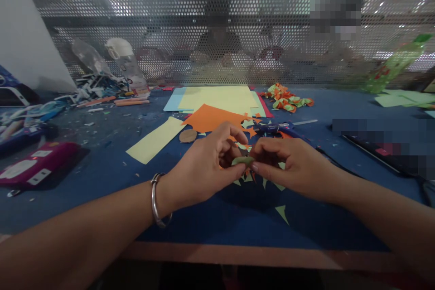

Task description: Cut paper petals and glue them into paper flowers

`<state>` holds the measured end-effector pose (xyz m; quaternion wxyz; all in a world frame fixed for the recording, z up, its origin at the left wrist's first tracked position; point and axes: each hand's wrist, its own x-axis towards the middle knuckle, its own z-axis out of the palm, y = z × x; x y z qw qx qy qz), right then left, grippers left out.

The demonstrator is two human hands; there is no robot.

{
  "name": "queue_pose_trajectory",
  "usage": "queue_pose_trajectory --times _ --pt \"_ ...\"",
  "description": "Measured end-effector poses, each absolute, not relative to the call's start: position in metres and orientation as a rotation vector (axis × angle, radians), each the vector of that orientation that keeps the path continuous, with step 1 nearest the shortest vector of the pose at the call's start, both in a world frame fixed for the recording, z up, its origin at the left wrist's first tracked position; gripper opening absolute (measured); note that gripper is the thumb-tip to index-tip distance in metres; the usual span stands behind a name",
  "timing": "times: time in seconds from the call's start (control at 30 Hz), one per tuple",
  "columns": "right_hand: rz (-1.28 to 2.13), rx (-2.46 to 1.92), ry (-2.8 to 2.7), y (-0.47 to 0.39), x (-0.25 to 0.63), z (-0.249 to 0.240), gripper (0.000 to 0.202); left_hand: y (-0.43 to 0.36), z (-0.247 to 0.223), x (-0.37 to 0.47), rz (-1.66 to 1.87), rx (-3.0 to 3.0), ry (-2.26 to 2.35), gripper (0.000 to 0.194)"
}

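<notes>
My left hand, with a silver bangle at its wrist, pinches a small curled piece of green paper between thumb and fingers. At the right end of that piece, the thumb and forefinger of my right hand close on it too. Orange and pale green paper scraps lie under and around both hands. Just beyond them is an orange paper sheet with cut-out edges. A round brown disc rests left of my left hand. Beyond my right hand lies a blue-handled tool with a thin metal blade.
Stacked coloured sheets lie at the back, beside a pile of orange and green paper pieces. A yellow strip, a magenta case and a white-lidded bottle are left. A green bottle stands right, before a perforated metal screen.
</notes>
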<state>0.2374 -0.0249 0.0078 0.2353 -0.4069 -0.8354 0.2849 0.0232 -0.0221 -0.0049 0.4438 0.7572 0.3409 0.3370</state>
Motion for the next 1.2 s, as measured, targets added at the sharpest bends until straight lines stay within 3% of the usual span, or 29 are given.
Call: queue_pose_trajectory --times 0.67,1.2 --pt "0.736 -1.126 -2.286 -0.0248 0.235 0.0051 0.011 -0.0246 -0.0132 0.0317 0.975 1.909 0.85 0.03" --pt "0.718 -1.15 -2.291 -0.0263 0.2352 0.0054 0.01 -0.0167 -0.0085 0.0249 0.84 1.814 0.928 0.034"
